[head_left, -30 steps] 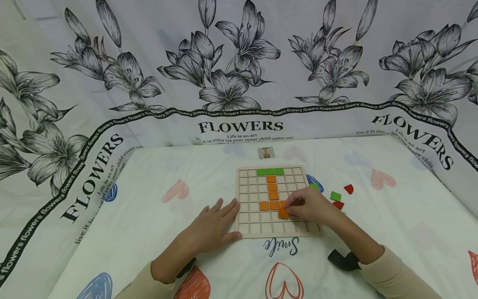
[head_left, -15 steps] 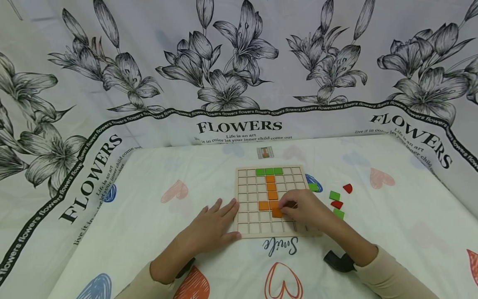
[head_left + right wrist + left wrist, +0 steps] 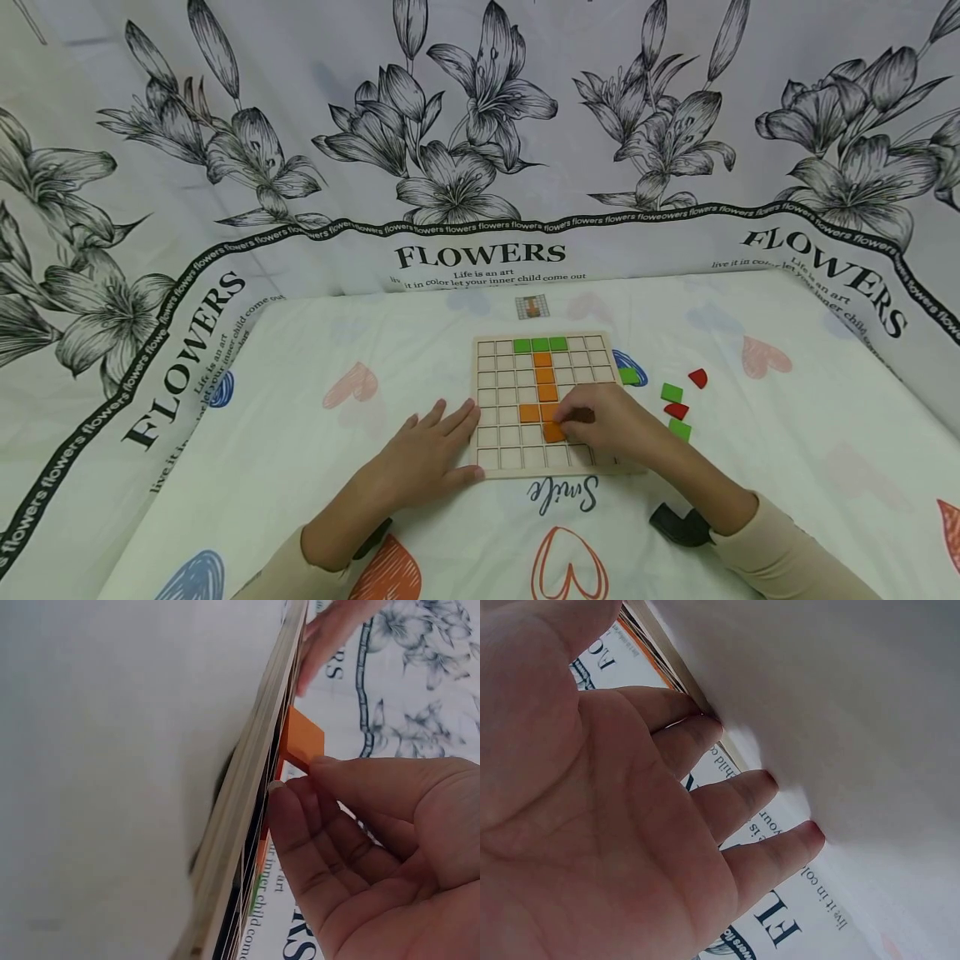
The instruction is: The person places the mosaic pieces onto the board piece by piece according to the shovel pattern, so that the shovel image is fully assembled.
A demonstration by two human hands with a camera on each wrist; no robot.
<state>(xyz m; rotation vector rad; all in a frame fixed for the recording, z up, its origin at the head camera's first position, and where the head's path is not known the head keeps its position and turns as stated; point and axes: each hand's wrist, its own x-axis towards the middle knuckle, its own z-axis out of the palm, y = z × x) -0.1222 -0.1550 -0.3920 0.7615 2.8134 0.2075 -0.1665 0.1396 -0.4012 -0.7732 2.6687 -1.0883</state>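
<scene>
A wooden grid board (image 3: pixel 501 458) lies on the cloth, bearing three green squares (image 3: pixel 541 344) in its far row and a column of orange squares (image 3: pixel 547 376). The right hand (image 3: pixel 611 421) pinches an orange square (image 3: pixel 553 432) at its right edge, just below the orange row; in the right wrist view this orange square (image 3: pixel 304 739) stands tilted against the board, held by the right hand (image 3: pixel 382 847). The left hand (image 3: pixel 426 458) lies spread, its fingertips at the board's left edge. In the left wrist view the palm of the left hand (image 3: pixel 622 817) shows, fingers extended.
Right of the board lie loose green pieces (image 3: pixel 672 392) and red pieces (image 3: pixel 698 378). A small patterned card (image 3: pixel 532 307) rests beyond the far edge. A black object (image 3: pixel 681 525) is beside the right forearm, and a flowered curtain (image 3: pixel 480 167) hangs behind.
The right hand has moved left with the orange square, which now lies below the middle of the orange row. The left hand has stayed at the board's edge.
</scene>
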